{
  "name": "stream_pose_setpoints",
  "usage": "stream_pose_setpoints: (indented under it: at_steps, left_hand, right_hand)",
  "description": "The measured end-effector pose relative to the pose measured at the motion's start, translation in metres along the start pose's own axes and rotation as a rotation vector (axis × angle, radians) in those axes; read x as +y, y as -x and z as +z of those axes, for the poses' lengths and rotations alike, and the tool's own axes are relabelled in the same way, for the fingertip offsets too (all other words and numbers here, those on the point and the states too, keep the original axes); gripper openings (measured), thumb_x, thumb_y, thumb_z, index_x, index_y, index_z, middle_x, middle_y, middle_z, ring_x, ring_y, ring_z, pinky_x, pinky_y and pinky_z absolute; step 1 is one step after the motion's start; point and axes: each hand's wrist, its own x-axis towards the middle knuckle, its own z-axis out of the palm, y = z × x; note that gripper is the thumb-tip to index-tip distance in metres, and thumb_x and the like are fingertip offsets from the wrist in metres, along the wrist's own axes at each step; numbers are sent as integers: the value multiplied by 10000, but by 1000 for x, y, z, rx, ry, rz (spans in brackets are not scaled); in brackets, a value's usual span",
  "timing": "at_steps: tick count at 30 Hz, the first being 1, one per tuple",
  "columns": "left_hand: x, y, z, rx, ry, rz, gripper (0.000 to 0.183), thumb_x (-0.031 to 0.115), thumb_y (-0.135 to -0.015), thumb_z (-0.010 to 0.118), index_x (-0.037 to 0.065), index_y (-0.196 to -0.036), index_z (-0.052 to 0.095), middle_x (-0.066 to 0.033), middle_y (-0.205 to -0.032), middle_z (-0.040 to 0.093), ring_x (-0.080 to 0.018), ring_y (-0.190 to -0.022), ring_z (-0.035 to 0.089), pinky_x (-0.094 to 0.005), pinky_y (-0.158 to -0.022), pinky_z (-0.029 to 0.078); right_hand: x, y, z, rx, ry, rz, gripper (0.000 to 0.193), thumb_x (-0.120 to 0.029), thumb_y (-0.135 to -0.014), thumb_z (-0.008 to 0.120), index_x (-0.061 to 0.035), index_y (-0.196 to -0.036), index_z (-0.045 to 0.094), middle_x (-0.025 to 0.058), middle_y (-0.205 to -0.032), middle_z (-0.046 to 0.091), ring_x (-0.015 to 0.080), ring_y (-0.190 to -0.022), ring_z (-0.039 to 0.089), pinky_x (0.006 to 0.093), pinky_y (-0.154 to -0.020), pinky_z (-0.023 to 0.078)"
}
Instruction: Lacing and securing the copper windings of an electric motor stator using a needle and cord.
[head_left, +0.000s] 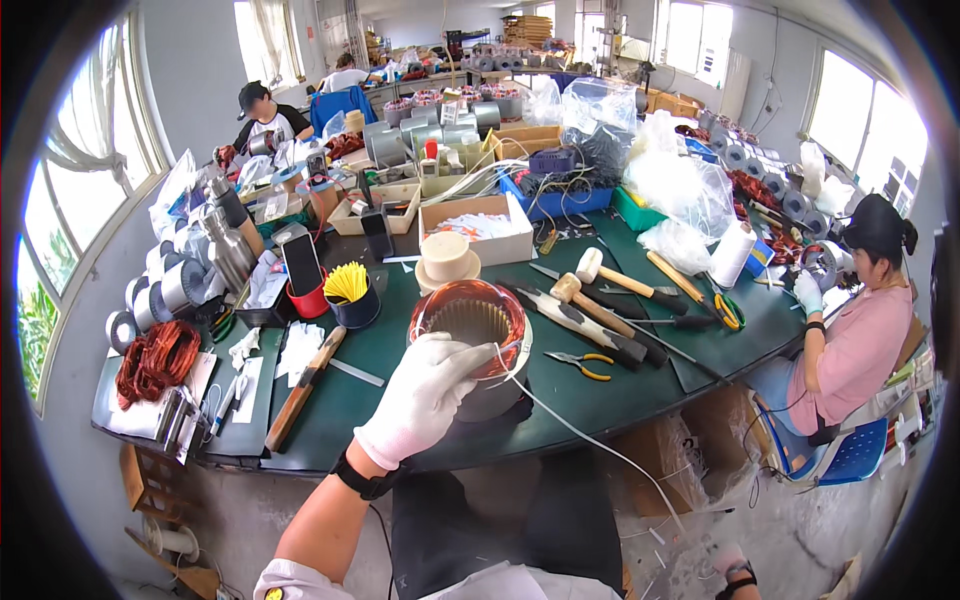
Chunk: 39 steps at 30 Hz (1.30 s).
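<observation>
A motor stator [462,312] with a ring of copper windings stands upright near the table's front edge. My left hand [425,395], in a white glove, rests on its near rim, fingertips pinched together where a white cord [590,437] comes off the windings. From there the cord sweeps down to the right, past the table edge. Low at the right, my right hand [728,560] is out beyond the table, smeared by motion near the cord's far end. Its fingers cannot be made out.
Mallets [590,265], pliers [580,366] and scissors [728,310] lie to the right. Left are a wooden-handled tool [305,390], a cup of yellow sticks [348,290] and copper coils [158,362]. A co-worker [850,330] sits at the right with a gloved hand on another stator.
</observation>
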Motion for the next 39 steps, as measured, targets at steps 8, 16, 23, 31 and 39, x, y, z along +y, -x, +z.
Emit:
stream_pose_setpoints:
  at_steps: [8,16,23,31,39]
  left_hand:
    - [-2,1,8,4,-54,7,508,-66,-793,757,42,-1289,742,-152,-1133,705,-363,-1110,652,-444,-1007,528]
    - [-8,-2,1,-35,-33,-51,492,-108,-800,709,-4,-1280,731,-166,-1166,710,-356,-1167,668,-423,-1046,516]
    - [-11,1,1,-70,-62,-6,489,-81,-816,738,17,-1294,734,-157,-1148,709,-350,-1128,665,-418,-1023,523]
    - [0,-3,-3,-59,28,-74,484,-91,-839,702,31,-1307,722,-147,-1153,704,-335,-1139,671,-411,-1044,514]
    - [-2,-5,-3,-108,9,-80,556,-85,-791,734,34,-1334,712,-151,-1189,701,-348,-1146,647,-425,-1044,508]
  right_hand:
    - [-403,-58,-458,1048,-539,-747,230,-32,-952,655,-76,-1171,712,151,-877,687,396,-757,691,489,-654,543]
    - [-503,-121,-523,1082,-711,-1126,297,-52,-992,611,-49,-1273,705,176,-1308,722,380,-1079,737,410,-921,613]
    - [-500,-117,-522,1141,-484,-1075,340,-59,-935,616,-49,-1263,707,140,-1294,724,329,-894,763,397,-794,627]
    - [-504,-87,-458,727,-1248,-744,202,-36,-1035,566,-20,-1175,710,185,-1062,721,393,-977,715,412,-862,569]
    - [-504,-109,-512,1098,-749,-994,329,-46,-994,635,-100,-1314,689,124,-1003,694,355,-792,704,400,-668,571]
